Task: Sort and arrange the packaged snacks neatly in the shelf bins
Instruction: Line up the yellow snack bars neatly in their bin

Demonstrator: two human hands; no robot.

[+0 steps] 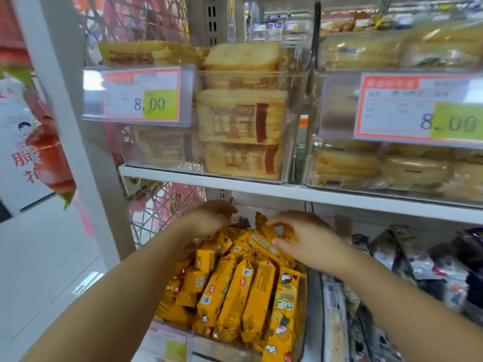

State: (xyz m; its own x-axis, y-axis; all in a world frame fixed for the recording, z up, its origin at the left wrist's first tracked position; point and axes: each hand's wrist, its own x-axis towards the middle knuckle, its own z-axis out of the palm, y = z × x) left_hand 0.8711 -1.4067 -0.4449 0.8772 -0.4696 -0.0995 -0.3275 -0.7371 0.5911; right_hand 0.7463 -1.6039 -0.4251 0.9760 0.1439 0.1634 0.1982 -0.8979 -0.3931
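I am looking at a shop aisle with white shelving, where a white shelf board (pixel 261 190) crosses the middle of my view. Above it stand two clear bins. The one at 12 o'clock (pixel 292 126) shows three stacked toast packs (pixel 240 118) at its front, and the one at 3 o'clock (pixel 311 163) holds round pastry packs (pixel 415 168) that are too blurred for me to count. Two price tags are clipped on, one at 10 o'clock (pixel 141 95) and one at 3 o'clock (pixel 418 108), each reading 8.00. Both bare forearms reach up from the bottom corners into the lower bin (pixel 303 333) at 6 o'clock, which is packed with yellow snack packets (pixel 235 299). I count at least four of these upright in the front row, with many more jumbled behind. The left hand (pixel 209 218), at 7 o'clock, arches palm down over the back of the pile with its fingers curled. I cannot tell whether it holds anything. The right hand (pixel 308 244), at 5 o'clock, pinches one tilted yellow packet (pixel 262 239), with the thumb on its face and the fingers hooked over its raised end. Dark and grey packets (pixel 392 257) fill the neighbouring bin at 4 o'clock, and red bags (pixel 49 158) hang at 9 o'clock.
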